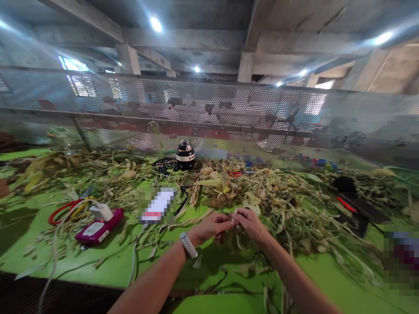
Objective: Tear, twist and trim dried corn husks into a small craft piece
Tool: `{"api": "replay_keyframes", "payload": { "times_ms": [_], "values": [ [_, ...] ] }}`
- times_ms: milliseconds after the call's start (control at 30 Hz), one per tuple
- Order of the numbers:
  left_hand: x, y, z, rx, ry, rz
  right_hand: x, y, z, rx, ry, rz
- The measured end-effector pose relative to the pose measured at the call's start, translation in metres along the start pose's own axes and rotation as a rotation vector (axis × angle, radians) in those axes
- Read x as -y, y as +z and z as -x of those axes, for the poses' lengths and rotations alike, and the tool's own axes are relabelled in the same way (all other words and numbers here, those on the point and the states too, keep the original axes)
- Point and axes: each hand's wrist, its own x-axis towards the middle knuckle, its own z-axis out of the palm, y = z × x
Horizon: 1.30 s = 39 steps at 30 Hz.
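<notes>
Head view: over green table (203,305), near dried plants (294,218)
Left hand (208,229): fingertips together, touching right hand (251,224)
Right hand: fingertips together, contents unclear

head-worn view, facing forward and down, hands close

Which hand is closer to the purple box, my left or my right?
Left. Your left hand is to the right of the purple box; your right hand is farther right, past the left one.
</notes>
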Motion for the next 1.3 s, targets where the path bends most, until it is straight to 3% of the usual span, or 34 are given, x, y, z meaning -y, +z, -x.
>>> {"api": "replay_keyframes", "payload": {
  "times_ms": [133,367,567,733,833,1167,1300],
  "values": [
    [0.001,0.002,0.0,0.058,0.006,-0.061,-0.001,0.006,0.0,0.007,0.154,-0.142],
    [0.0,-0.004,0.004,0.233,-0.055,-0.105,-0.002,0.011,-0.001,-0.04,0.058,-0.078],
    [0.004,0.0,-0.003,0.099,-0.007,0.085,0.001,-0.002,-0.001,-0.092,0.08,-0.06],
    [0.01,-0.002,-0.009,-0.098,0.082,0.162,-0.003,-0.007,-0.001,-0.012,0.083,-0.019],
    [0.011,-0.002,-0.011,-0.172,0.145,0.163,-0.003,-0.006,-0.001,0.054,0.169,-0.074],
    [0.007,-0.003,-0.012,-0.163,0.224,0.186,0.008,-0.007,0.006,0.102,0.274,-0.345],
    [0.005,-0.004,-0.01,-0.124,0.241,0.14,0.007,-0.004,0.006,-0.002,0.25,-0.457]
  ]
}}
